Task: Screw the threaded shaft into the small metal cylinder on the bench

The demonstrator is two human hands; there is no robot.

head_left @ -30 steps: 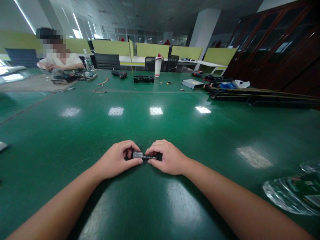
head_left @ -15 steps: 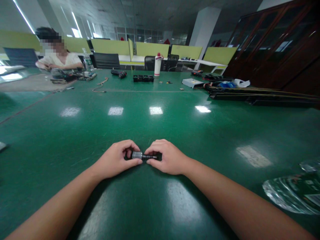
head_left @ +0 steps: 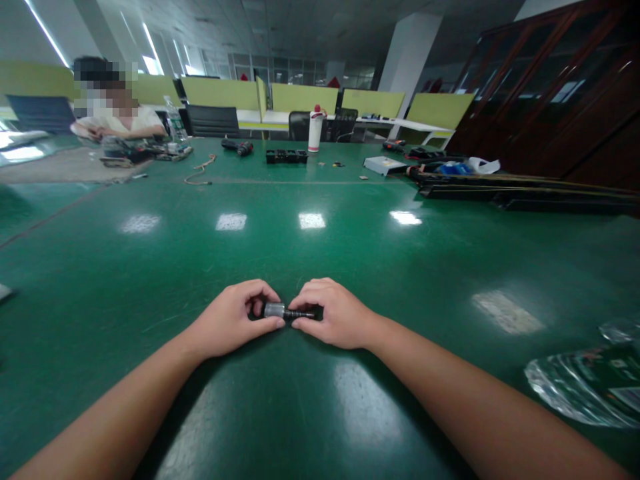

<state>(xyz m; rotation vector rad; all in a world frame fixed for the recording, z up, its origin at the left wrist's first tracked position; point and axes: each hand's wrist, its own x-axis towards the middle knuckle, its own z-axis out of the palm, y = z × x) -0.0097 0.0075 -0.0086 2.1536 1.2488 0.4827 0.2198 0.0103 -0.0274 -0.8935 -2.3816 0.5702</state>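
Low over the green table [head_left: 280,247], my two hands meet at a small metal part [head_left: 274,310] lying level between them. It has a short silver cylinder at its left and a thin, dark, ridged shaft pointing right. My left hand [head_left: 235,319] is closed around the cylinder, thumb in front and fingers behind. My right hand [head_left: 336,315] curls round the shaft, its thumb and fingertips close to where shaft and cylinder join. Whether the right fingertips press on the shaft is hard to make out.
A clear plastic bottle [head_left: 590,385] lies at the right. Farther back are a cordless drill [head_left: 237,147], a black block [head_left: 287,157], a white bottle [head_left: 315,130], a grey box [head_left: 384,165] and long dark strips [head_left: 525,190]. A person [head_left: 120,120] sits at the far left.
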